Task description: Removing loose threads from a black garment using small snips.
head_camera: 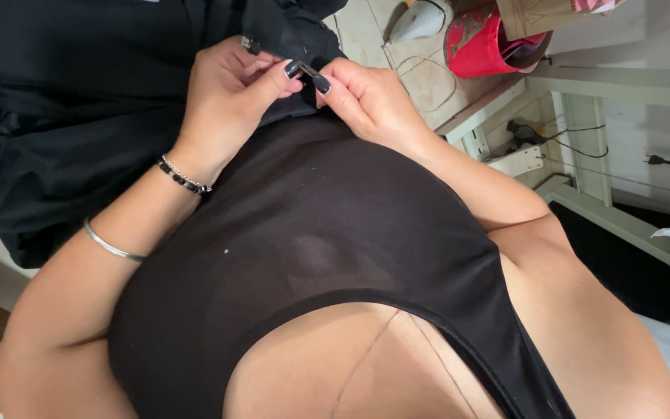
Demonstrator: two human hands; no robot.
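Black cloth fills most of the view: a large, loose black fabric garment (63, 101) spreads over the upper left and hangs down toward the person's lap, and the person's own black sleeveless top (312, 256) takes up the middle, hiding whatever lies beneath the hands. To the right stands a pale green painted wooden frame (599, 85) with white boards behind it and a dark cable trailing across them. Above it, near the top edge, sits a round red container (478, 43) holding a brown cardboard piece, with a white iron-shaped object (420, 19) just beside it on the tiled floor. Both hands meet at the garment's lower edge, forearms angled inward from either side. The left hand (226, 101), wearing a beaded bracelet and a thin silver bangle, is curled with thumb and fingers pinching a fold of the cloth. The right hand (370, 101) is closed too, its dark-nailed fingertips gripping a small thin metal piece (309, 70), too small to identify, held against the fabric between the two thumbs.
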